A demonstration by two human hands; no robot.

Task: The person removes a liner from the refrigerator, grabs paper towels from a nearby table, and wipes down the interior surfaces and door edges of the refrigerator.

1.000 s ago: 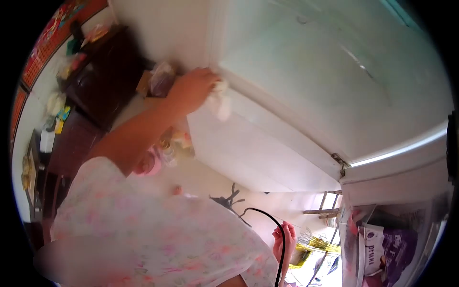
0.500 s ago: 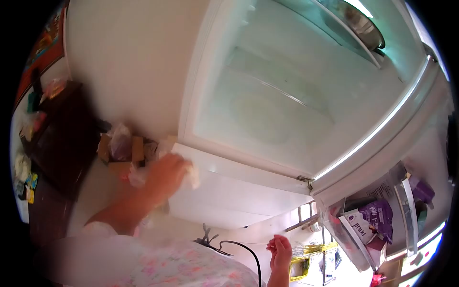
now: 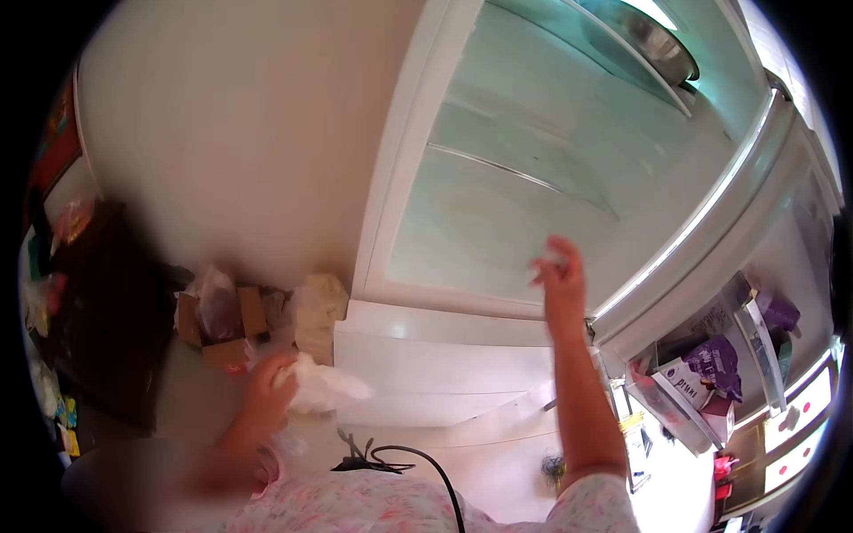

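My left hand [image 3: 269, 384], low on the left, is closed around a crumpled white cloth [image 3: 324, 385] that hangs out past my fingers, slightly blurred. The cloth is in front of the fridge's closed white lower panel [image 3: 426, 355]. Raised before the open fridge compartment [image 3: 480, 231] is my right hand [image 3: 562, 274]. Its fingers are loosely bent and apart, with nothing seen in them. A glass shelf [image 3: 498, 167] crosses the compartment, and a metal bowl [image 3: 653, 44] rests on a shelf higher up.
The open fridge door [image 3: 702, 258] swings out on the right, its bins holding a purple-and-white prune bag [image 3: 702, 377]. Cardboard boxes [image 3: 227, 351] with plastic bags sit on the floor at left, beside dark furniture [image 3: 107, 311]. A black cable [image 3: 435, 471] runs across my front.
My left hand has moved down and left with the cloth, away from the fridge's edge. My right hand has risen from low down to in front of the open compartment. The view has shifted.
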